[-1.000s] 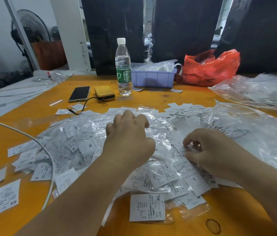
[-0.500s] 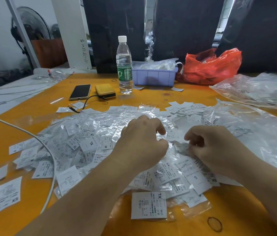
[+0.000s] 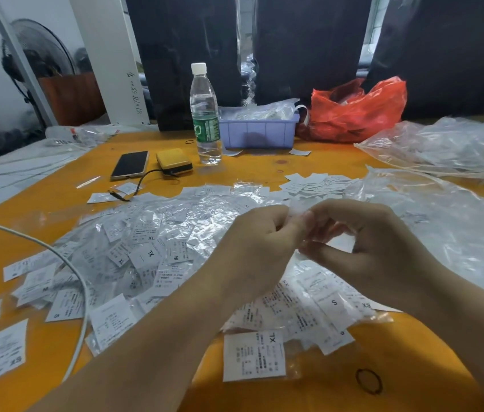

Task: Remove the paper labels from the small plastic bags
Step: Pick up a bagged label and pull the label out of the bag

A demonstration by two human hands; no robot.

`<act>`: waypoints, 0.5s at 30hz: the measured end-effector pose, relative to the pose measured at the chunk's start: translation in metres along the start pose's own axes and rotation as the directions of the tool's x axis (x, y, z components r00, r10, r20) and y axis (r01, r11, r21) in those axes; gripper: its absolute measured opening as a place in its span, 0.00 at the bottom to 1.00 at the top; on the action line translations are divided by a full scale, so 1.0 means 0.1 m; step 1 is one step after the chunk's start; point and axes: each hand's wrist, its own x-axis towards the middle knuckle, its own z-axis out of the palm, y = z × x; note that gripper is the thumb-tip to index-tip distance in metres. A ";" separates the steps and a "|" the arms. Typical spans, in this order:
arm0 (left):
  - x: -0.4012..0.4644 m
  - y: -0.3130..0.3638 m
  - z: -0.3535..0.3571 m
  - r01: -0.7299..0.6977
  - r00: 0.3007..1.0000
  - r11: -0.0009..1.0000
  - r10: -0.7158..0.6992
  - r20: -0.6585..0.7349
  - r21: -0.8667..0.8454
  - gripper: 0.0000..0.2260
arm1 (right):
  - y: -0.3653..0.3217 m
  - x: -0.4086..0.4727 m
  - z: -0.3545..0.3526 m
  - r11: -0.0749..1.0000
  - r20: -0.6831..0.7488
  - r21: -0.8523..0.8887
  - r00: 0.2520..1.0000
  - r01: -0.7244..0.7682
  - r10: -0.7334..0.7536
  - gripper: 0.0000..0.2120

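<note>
A wide heap of small clear plastic bags with white paper size labels [image 3: 157, 251] covers the middle of the orange table [image 3: 413, 382]. Raised just above the heap, my left hand [image 3: 252, 251] and my right hand [image 3: 374, 248] meet fingertip to fingertip. Both pinch one small clear bag [image 3: 297, 211] between them; it is blurred and mostly hidden by the fingers. One labelled bag marked XL [image 3: 254, 355] lies alone near the front edge.
A water bottle [image 3: 205, 114], a phone [image 3: 130, 164], a yellow box [image 3: 174, 160] with a cable, a lilac bin [image 3: 260, 130] and a red bag [image 3: 356, 111] stand at the back. Large clear bags [image 3: 443, 221] lie right. A white cable [image 3: 65, 263] crosses the left. Loose labels [image 3: 315, 182] lie behind the heap.
Both hands have lifted off the heap and come together in the middle, now pinching one small bag between them. The view has shifted a little.
</note>
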 end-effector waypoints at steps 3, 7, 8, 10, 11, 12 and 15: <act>-0.01 -0.01 0.00 -0.043 0.999 0.999 0.043 -0.010 0.003 0.16 | -0.03 0.00 -0.07 0.999 0.057 -0.032 0.998 0.011 -0.010 0.08; -0.04 -0.02 0.03 -0.071 0.997 0.994 0.072 -0.013 0.080 0.11 | -0.06 0.01 -0.20 0.943 0.062 -0.328 0.996 -0.047 0.071 0.09; -0.04 -0.03 0.04 -0.074 0.997 0.992 0.075 -0.008 0.102 0.10 | -0.06 0.01 -0.24 0.901 0.058 -0.423 0.989 -0.097 0.133 0.10; -0.03 -0.04 0.04 -0.080 0.997 0.990 0.081 -0.008 0.121 0.09 | -0.06 0.02 -0.31 0.809 -0.006 -0.549 0.969 -0.211 0.249 0.13; -0.03 -0.05 0.03 -0.084 0.996 0.989 0.085 -0.009 0.121 0.09 | -0.06 0.03 -0.34 0.765 -0.040 -0.588 0.954 -0.262 0.296 0.14; -0.03 -0.05 0.02 -0.088 0.996 0.989 0.090 -0.010 0.118 0.09 | -0.08 0.03 -0.37 0.725 -0.060 -0.617 0.937 -0.307 0.345 0.15; -0.03 -0.07 0.03 -0.121 0.993 0.987 0.122 0.005 0.110 0.10 | -0.12 0.05 -0.43 0.625 -0.057 -0.666 0.863 -0.408 0.503 0.16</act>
